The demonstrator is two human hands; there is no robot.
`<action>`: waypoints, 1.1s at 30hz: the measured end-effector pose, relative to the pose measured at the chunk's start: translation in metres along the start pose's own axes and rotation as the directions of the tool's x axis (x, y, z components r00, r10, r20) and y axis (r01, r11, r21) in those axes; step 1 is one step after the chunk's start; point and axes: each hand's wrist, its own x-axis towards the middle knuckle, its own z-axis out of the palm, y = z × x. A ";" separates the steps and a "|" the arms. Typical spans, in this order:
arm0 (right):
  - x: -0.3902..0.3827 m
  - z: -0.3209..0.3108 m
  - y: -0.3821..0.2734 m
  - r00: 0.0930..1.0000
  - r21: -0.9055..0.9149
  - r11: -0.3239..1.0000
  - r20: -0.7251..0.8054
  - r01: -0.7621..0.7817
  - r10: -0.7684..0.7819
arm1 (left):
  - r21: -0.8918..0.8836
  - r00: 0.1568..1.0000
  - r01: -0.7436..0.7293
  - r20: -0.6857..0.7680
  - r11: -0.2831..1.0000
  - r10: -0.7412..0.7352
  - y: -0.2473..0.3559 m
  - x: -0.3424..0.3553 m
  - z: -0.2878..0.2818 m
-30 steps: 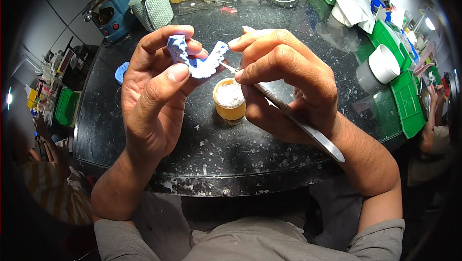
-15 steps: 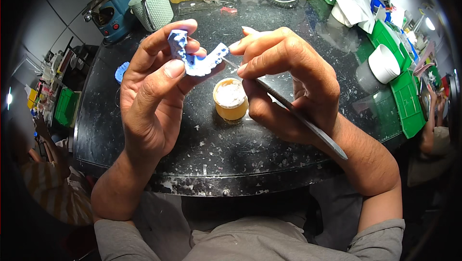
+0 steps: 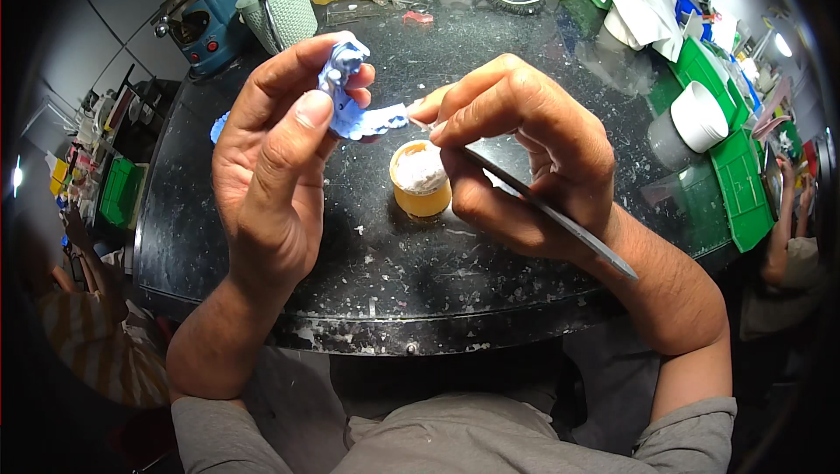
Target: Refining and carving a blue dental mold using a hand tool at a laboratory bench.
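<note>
Between its thumb and fingers, my left hand (image 3: 267, 155) grips a blue horseshoe-shaped dental cast (image 3: 349, 119), tilted, with tooth shapes along it. My right hand (image 3: 547, 137) pinches a thin grey metal dental carver (image 3: 569, 227) like a pen. The carver's flat end slants back over my right wrist, while its working tip is close to the right end of the cast; whether they touch I cannot tell. Below, on the black table, stands a small yellow jar (image 3: 422, 202) of white material. Another blue piece (image 3: 218, 128) shows partly behind my left hand.
A blue machine (image 3: 206, 41) and a pale green basket (image 3: 293, 15) of tools stand at the back left. White cups (image 3: 698, 115), green bins (image 3: 739, 185) and a draped white cloth (image 3: 643, 6) line the right side. Other people work at both sides.
My left hand has turned and tilted the cast, so its right arm now lies flatter and lower. My right hand with the carver has shifted only slightly.
</note>
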 end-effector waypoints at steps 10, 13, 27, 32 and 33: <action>0.003 0.006 -0.002 0.992 0.134 0.986 0.055 0.103 -0.111 | 0.021 0.988 0.152 0.004 0.988 -0.152 0.004 -0.001 0.002; -0.003 0.013 -0.013 0.999 0.174 0.984 0.045 -0.034 0.027 | -0.023 0.989 0.140 0.048 0.990 -0.139 -0.005 -0.001 0.000; 0.000 0.010 -0.011 0.998 0.133 0.991 0.061 0.024 -0.033 | 0.154 0.990 -0.027 0.141 0.988 0.005 0.000 -0.001 -0.003; -0.001 0.011 -0.007 0.997 0.208 0.978 0.068 0.028 -0.043 | 0.203 0.984 -0.070 0.177 0.977 0.034 0.004 -0.001 -0.002; -0.001 0.010 -0.005 0.996 0.222 0.975 0.069 0.032 -0.048 | 0.216 0.982 -0.076 0.184 0.973 0.036 0.005 -0.002 -0.001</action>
